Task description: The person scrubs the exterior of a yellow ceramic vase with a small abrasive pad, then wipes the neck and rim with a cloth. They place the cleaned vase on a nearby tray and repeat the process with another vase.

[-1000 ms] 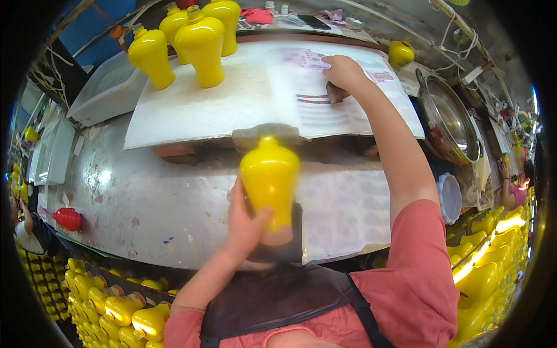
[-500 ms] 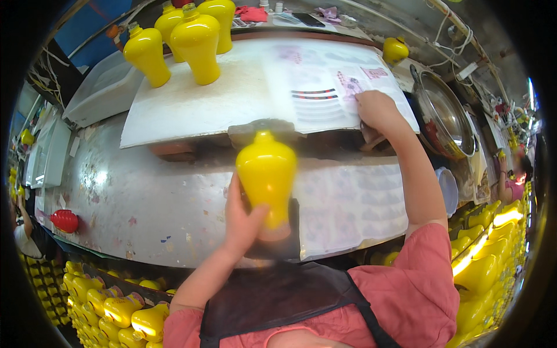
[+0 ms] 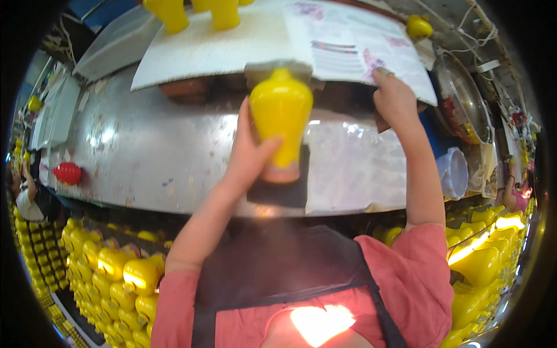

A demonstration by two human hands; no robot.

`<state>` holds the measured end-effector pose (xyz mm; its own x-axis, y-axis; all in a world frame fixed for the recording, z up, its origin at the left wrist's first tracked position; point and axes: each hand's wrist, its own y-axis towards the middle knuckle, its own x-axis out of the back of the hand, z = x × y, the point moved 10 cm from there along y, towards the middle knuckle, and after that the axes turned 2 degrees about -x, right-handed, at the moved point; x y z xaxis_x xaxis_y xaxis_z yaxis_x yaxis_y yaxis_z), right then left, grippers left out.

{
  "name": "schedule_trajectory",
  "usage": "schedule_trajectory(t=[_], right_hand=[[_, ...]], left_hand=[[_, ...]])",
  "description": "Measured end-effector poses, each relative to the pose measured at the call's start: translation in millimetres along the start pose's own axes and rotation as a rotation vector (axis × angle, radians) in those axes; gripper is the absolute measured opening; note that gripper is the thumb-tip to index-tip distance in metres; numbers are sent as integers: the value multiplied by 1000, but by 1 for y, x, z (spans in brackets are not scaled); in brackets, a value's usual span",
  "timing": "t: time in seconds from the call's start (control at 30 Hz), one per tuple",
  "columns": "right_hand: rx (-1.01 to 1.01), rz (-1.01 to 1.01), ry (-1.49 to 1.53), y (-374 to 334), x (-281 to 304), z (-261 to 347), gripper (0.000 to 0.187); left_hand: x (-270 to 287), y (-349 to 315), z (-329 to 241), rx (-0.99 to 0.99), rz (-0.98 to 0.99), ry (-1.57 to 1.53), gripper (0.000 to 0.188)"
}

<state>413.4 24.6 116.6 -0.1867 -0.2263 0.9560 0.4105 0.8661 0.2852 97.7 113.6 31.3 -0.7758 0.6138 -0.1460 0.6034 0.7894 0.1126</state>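
My left hand [image 3: 250,152] wraps round the lower part of a glossy yellow vase-shaped bottle [image 3: 282,107]. It is held neck away from me, and its pale foot [image 3: 281,173] shows near a dark pad [image 3: 296,188]. At the near right edge of the white board, the fingertips of my right hand [image 3: 395,100] touch a purple-printed decal [image 3: 373,62]. A brown flat piece [image 3: 382,123] sticks out under that hand, closed in its fingers; its exact kind is hard to make out.
The wet white board [image 3: 214,61] carries more decal sheets and several yellow bottles [image 3: 225,14]. Right of the metal table [image 3: 156,139] are a large metal pan [image 3: 464,93] and a pale bucket [image 3: 455,173]. Racked yellow bottles [image 3: 110,278] flank me; a red ribbed object [image 3: 68,173] lies left.
The view has tipped down, so the board sits higher in it. My right hand and the purple decal have come toward the board's near edge. My left hand still holds the bottle.
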Motion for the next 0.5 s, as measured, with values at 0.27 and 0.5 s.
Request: schedule_trajectory(t=[0.27, 0.5], right_hand=[[134, -281, 23, -11, 11, -13, 16], [-118, 263, 633, 3, 33, -12, 27]], left_hand=[[-8, 5, -4, 182, 77, -412, 83], [-11, 5, -5, 139, 119, -335, 90]])
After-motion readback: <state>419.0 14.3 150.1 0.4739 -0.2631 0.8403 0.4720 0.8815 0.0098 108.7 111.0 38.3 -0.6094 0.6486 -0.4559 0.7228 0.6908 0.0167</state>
